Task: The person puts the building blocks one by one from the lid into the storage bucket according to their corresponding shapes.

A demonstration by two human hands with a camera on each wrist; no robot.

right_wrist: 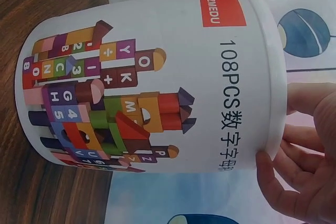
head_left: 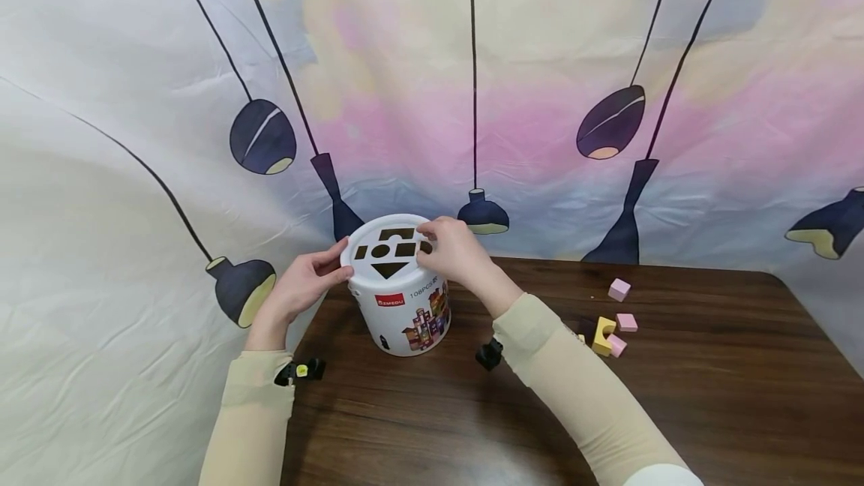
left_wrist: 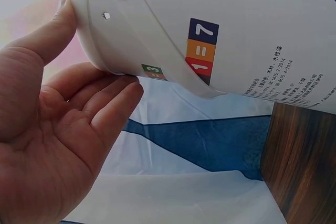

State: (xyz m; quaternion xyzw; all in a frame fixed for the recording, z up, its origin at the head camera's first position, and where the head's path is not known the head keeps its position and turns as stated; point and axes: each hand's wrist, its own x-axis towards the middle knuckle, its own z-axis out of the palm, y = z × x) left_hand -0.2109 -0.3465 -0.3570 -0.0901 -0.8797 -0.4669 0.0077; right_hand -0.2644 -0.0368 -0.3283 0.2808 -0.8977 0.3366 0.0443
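A white toy-block bucket (head_left: 398, 321) with printed block pictures stands upright on the table, capped by a white lid (head_left: 367, 271) with several shaped holes. My left hand (head_left: 307, 283) holds the lid's left edge, thumb and fingers spread around the rim; the left wrist view shows its fingertips against the bucket's upper side, beside the handle (left_wrist: 157, 30). At the opposite edge, my right hand (head_left: 455, 250) has its fingers bent over the lid beside the right-hand hole. The right wrist view shows those fingers (right_wrist: 302, 158) curled at the rim, no block visible between them.
Loose blocks lie to the right on the dark wooden table (head_left: 729, 366): a yellow arch block (head_left: 604, 336), a pink block (head_left: 619, 289) farther back, more pink ones and a dark block (head_left: 586, 330). A cloth printed with hanging lamps (head_left: 540, 58) hangs close behind the bucket.
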